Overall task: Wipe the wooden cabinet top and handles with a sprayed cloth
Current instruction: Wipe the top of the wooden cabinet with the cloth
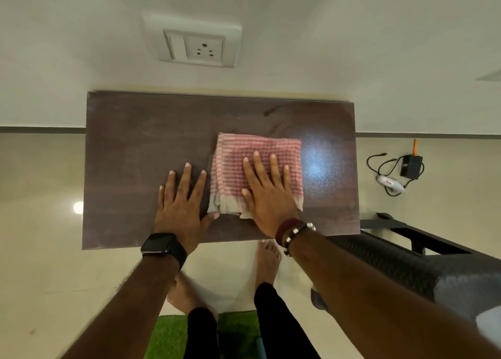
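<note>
The dark wooden cabinet top (130, 152) stands against the wall and fills the middle of the view. A folded pink-and-white checked cloth (271, 147) lies flat on its right half. My right hand (267, 193) presses flat on the cloth with fingers spread. My left hand (183, 199) rests flat on the bare wood just left of the cloth, its thumb touching the cloth's near left corner. The cabinet's handles are hidden below the top. No spray bottle is in view.
A wall socket (196, 45) sits above the cabinet. On the floor to the right lie a black adapter with cables (410, 165) and a small white device (390, 182). A dark woven chair (401, 261) stands at the near right. My bare feet and a green mat (168, 337) are below.
</note>
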